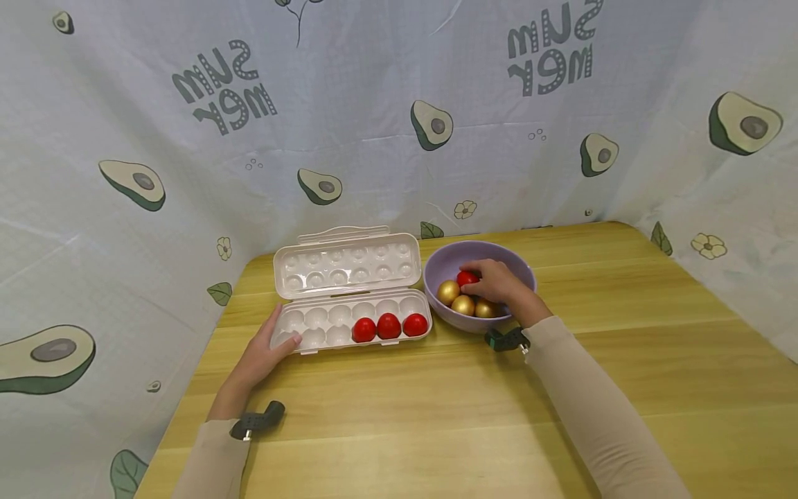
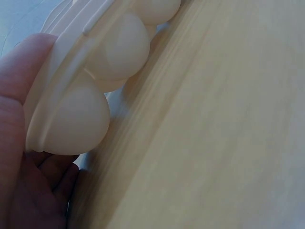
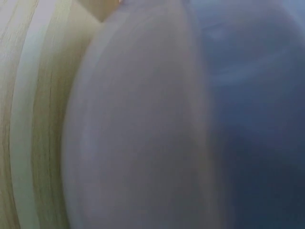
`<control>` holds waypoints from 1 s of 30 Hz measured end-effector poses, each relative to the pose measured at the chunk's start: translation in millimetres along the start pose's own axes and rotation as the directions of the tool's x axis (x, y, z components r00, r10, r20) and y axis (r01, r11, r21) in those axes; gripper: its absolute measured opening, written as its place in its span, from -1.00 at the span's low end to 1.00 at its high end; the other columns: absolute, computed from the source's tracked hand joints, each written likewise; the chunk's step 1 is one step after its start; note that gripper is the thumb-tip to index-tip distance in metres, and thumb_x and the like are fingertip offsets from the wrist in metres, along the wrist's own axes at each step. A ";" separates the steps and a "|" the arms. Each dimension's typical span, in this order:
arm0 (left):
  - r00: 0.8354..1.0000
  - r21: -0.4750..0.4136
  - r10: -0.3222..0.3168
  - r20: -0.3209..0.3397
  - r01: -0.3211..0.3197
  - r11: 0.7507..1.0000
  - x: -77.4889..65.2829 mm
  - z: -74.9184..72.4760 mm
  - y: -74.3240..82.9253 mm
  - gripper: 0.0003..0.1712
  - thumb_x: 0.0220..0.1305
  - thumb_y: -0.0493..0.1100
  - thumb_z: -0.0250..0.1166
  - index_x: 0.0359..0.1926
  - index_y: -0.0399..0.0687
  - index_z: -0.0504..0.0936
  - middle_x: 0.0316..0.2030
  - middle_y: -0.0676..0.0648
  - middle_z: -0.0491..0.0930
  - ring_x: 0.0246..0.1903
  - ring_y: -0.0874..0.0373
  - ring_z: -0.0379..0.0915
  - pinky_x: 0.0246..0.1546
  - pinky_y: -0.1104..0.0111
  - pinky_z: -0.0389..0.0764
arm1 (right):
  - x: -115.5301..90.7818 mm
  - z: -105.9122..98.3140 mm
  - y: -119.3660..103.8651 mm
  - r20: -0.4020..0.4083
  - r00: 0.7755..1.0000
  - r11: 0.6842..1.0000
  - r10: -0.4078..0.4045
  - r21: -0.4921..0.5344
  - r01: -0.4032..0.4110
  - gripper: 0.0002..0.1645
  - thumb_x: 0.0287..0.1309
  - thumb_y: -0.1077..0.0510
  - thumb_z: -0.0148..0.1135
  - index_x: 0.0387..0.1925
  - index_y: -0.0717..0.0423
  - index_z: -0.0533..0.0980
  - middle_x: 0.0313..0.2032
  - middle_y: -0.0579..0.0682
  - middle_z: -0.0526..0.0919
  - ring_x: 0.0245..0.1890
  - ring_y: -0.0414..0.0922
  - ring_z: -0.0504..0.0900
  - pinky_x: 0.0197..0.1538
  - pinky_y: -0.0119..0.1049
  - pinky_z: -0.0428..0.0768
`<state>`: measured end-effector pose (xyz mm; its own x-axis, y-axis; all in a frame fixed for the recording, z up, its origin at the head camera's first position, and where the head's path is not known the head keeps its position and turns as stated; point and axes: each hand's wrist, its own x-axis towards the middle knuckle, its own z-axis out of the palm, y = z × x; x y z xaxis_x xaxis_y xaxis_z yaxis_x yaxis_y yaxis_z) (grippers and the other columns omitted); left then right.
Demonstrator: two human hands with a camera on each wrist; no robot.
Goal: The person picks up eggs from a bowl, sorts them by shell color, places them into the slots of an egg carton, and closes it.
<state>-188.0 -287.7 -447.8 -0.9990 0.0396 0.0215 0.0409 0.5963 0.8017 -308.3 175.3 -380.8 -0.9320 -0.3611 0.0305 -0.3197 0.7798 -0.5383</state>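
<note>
A white plastic egg carton (image 1: pixel 349 298) lies with its lid folded back, three red eggs (image 1: pixel 389 326) in the front row at its right end. My left hand (image 1: pixel 263 350) grips the carton's left end, thumb over the rim. In the left wrist view the fingers curl under the carton's rounded cups (image 2: pixel 76 119). Inside the purple bowl (image 1: pixel 445 260), my right hand (image 1: pixel 495 283) holds a red egg (image 1: pixel 466 278) with its fingers. Several gold eggs (image 1: pixel 463 305) sit around it, partly hidden by the hand. The bowl's outer wall (image 3: pixel 133 119) fills the right wrist view, with the hand hidden.
The bowl stands just right of the carton on a wooden table (image 1: pixel 399 423). Behind and at both sides hangs a white curtain (image 1: pixel 361 90) printed with avocados. A dark wrist device (image 1: pixel 258 420) sits on each arm.
</note>
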 end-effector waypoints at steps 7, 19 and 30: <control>1.000 0.002 0.002 0.001 -0.002 1.000 -0.2 -0.1 0.0 0.06 0.27 0.16 0.23 0.54 0.04 -0.22 0.49 -0.30 -0.19 0.44 -0.31 -0.29 0.35 -0.23 -0.15 | 0.5 -0.3 0.6 -0.033 0.999 1.000 -0.026 -0.007 0.026 -0.39 0.15 0.12 0.33 0.22 0.24 0.45 0.08 0.28 0.56 0.04 0.15 0.52 0.16 0.05 0.45; 1.000 0.005 -0.006 -0.001 0.006 1.000 -0.3 -0.1 0.5 0.06 0.27 0.17 0.23 0.54 0.07 -0.23 0.49 -0.29 -0.19 0.44 -0.30 -0.29 0.35 -0.23 -0.15 | 0.1 -1.5 -0.7 -0.069 0.998 1.000 -0.011 0.021 0.013 -0.39 0.17 0.12 0.32 0.25 0.20 0.44 0.10 0.29 0.54 0.03 0.14 0.52 0.12 0.02 0.48; 1.000 0.009 -0.016 0.000 0.016 1.000 0.3 -0.3 1.4 0.07 0.27 0.19 0.22 0.54 0.07 -0.23 0.49 -0.28 -0.19 0.44 -0.30 -0.29 0.35 -0.23 -0.15 | -0.9 -2.5 -2.3 -0.096 0.995 0.998 -0.019 0.064 0.025 -0.37 0.17 0.12 0.32 0.26 0.20 0.43 0.13 0.30 0.52 0.05 0.15 0.51 0.11 0.02 0.49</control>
<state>-188.2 -287.1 -446.5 -0.9995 0.0302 0.0084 0.0250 0.6037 0.7968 -307.2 175.1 -377.5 -0.9378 -0.3254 0.1211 -0.3317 0.7363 -0.5898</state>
